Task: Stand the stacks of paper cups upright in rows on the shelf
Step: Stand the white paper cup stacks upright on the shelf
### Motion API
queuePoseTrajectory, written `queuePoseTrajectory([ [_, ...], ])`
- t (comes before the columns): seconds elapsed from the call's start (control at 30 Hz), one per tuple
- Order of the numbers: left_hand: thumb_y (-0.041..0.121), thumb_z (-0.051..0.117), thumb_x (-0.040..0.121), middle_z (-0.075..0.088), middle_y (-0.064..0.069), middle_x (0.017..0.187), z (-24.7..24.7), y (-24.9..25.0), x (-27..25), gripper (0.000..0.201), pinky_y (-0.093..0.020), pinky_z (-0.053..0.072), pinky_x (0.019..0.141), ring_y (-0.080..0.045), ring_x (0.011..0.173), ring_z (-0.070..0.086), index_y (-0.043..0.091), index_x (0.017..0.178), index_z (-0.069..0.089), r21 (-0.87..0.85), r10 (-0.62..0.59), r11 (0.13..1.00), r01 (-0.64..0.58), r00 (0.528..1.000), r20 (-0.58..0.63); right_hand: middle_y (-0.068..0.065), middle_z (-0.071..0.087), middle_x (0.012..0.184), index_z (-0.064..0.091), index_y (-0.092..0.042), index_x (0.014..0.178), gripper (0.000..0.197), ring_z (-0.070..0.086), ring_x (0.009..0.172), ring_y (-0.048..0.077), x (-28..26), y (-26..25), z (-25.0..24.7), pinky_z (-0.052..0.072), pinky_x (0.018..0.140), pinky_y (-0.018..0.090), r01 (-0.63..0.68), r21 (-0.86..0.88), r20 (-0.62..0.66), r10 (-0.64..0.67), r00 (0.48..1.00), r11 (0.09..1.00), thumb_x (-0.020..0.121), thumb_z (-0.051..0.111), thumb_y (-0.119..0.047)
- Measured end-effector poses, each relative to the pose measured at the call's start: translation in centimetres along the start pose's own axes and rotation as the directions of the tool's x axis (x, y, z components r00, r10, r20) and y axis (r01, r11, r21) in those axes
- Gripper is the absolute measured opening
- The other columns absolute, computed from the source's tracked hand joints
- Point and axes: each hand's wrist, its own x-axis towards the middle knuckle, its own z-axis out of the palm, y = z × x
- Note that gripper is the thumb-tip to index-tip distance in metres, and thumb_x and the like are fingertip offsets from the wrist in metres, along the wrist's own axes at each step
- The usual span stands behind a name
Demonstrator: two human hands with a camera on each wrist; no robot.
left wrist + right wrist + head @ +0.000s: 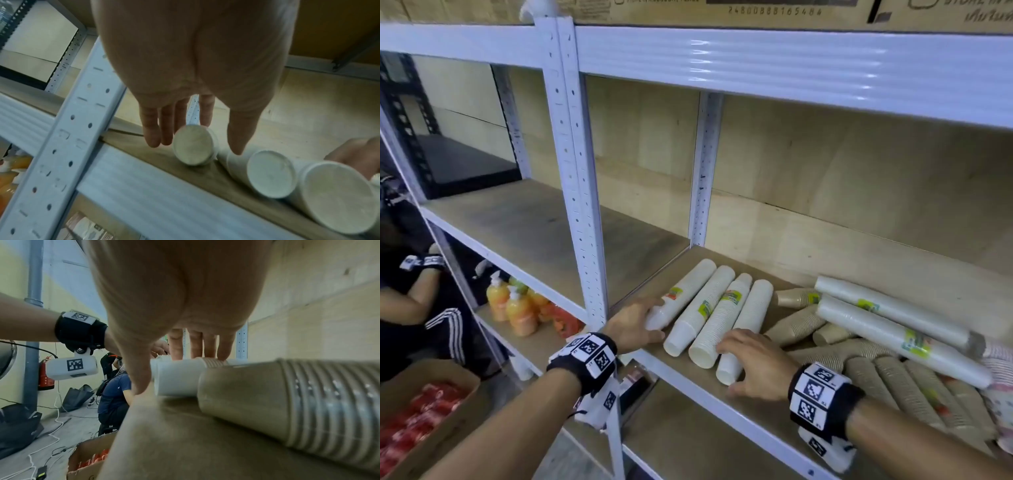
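Where 4 white cup stacks (717, 313) lie, wooden shelf (517, 219) (white frame), both hands relaxed, holding nothing.

Orange pump bottles (512, 308) stand on the lower shelf to the left, red packets (565, 322) just beside them. A cardboard box (431, 411) on the floor holds more red packets. Cartons (756, 12) sit overhead. In the right wrist view — a red fire extinguisher (45, 378) against the wall, cables on the floor, and what may be black bags (18, 423).
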Motion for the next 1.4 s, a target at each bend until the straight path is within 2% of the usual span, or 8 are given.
queuePoseTrajectory([
  [0.3, 0.027, 0.073, 0.080, 0.050, 0.001, 0.139, 0.6, 0.4, -0.4, 0.063, -0.032, 0.045, 0.102, -0.018, 0.119, 0.053, 0.032, 0.136, 0.044, -0.003, -0.008, 1.000, 0.008, 0.997, -0.071, -0.006, 0.040, 0.135, 0.050, -0.028, 0.129, 0.049, 0.038, 0.126, 0.014, -0.4, -0.3, 0.5, 0.032, 0.105, 0.029, 0.057, -0.148, -0.067, -0.067, 0.995, 0.987, 0.082, 0.067, -0.029],
  [0.6, 0.017, 0.067, 0.081, 0.060, -0.003, 0.129, -2.0, 2.9, 0.3, 0.055, -0.026, 0.048, 0.089, -0.020, 0.107, 0.061, 0.026, 0.133, 0.052, 0.046, 0.036, 0.998, -0.030, 0.993, -0.114, -0.005, 0.043, 0.137, 0.053, -0.023, 0.122, 0.043, 0.037, 0.131, 0.012, -0.1, 0.3, -1.7, 0.027, 0.111, 0.023, 0.126, -0.035, -0.197, -0.131, 0.972, 0.991, 0.081, 0.064, -0.029],
  [0.67, 0.017, 0.067, 0.082, 0.063, -0.005, 0.123, -3.1, 4.1, 0.7, 0.051, -0.023, 0.046, 0.081, -0.019, 0.097, 0.061, 0.024, 0.131, 0.055, 0.065, 0.052, 0.997, -0.042, 0.987, -0.152, -0.005, 0.051, 0.129, 0.055, -0.021, 0.115, 0.037, 0.046, 0.125, 0.012, 0.2, 0.5, -3.3, 0.035, 0.106, 0.022, 0.146, 0.044, -0.295, -0.127, 0.947, 0.988, 0.080, 0.065, -0.026],
  [0.73, 0.018, 0.067, 0.083, 0.065, -0.007, 0.117, -4.2, 5.6, 1.1, 0.046, -0.023, 0.045, 0.074, -0.018, 0.088, 0.058, 0.023, 0.128, 0.058, 0.074, 0.063, 0.996, -0.049, 0.979, -0.193, -0.009, 0.059, 0.112, 0.053, -0.024, 0.107, 0.030, 0.056, 0.103, 0.009, 0.4, 0.6, -5.1, 0.049, 0.089, 0.028, 0.136, 0.127, -0.387, -0.078, 0.919, 0.983, 0.080, 0.066, -0.026],
  [0.8, 0.017, 0.066, 0.084, 0.066, -0.007, 0.112, -5.2, 7.0, 1.6, 0.042, -0.023, 0.047, 0.072, -0.018, 0.085, 0.059, 0.021, 0.126, 0.060, 0.073, 0.080, 0.995, -0.065, 0.971, -0.227, -0.011, 0.061, 0.105, 0.052, -0.027, 0.109, 0.031, 0.058, 0.092, 0.007, 0.8, 1.2, -6.8, 0.051, 0.078, 0.031, 0.089, 0.204, -0.436, 0.009, 0.900, 0.975, 0.082, 0.066, -0.027],
  [1.0, 0.019, 0.064, 0.084, 0.071, -0.004, 0.100, -7.7, 11.4, 3.5, 0.034, -0.032, 0.059, 0.070, -0.021, 0.082, 0.067, 0.023, 0.117, 0.065, 0.017, 0.156, 0.987, -0.160, 0.930, -0.334, -0.007, 0.066, 0.101, 0.056, -0.025, 0.117, 0.038, 0.062, 0.092, 0.013, 2.1, 4.5, -11.2, 0.054, 0.081, 0.035, 0.002, 0.353, -0.534, 0.200, 0.821, 0.936, 0.083, 0.072, -0.026],
  [1.2, 0.015, 0.064, 0.084, 0.070, -0.001, 0.108, -9.5, 14.5, 6.9, 0.037, -0.032, 0.057, 0.078, -0.022, 0.094, 0.066, 0.023, 0.119, 0.063, 0.031, 0.232, 0.970, -0.240, 0.888, -0.398, -0.008, 0.068, 0.093, 0.061, -0.027, 0.102, 0.022, 0.065, 0.088, 0.014, 2.7, 7.8, -15.1, 0.055, 0.083, 0.036, -0.013, 0.476, -0.633, 0.353, 0.689, 0.879, 0.082, 0.070, -0.025],
  [1.4, 0.016, 0.067, 0.085, 0.069, 0.000, 0.110, -11.2, 16.3, 10.5, 0.035, -0.026, 0.051, 0.075, -0.020, 0.094, 0.065, 0.020, 0.119, 0.064, 0.034, 0.297, 0.950, -0.309, 0.869, -0.396, -0.005, 0.069, 0.095, 0.062, -0.023, 0.108, 0.026, 0.065, 0.087, 0.014, 4.2, 8.9, -19.2, 0.054, 0.082, 0.033, 0.002, 0.496, -0.694, 0.395, 0.601, 0.868, 0.083, 0.068, -0.027],
])
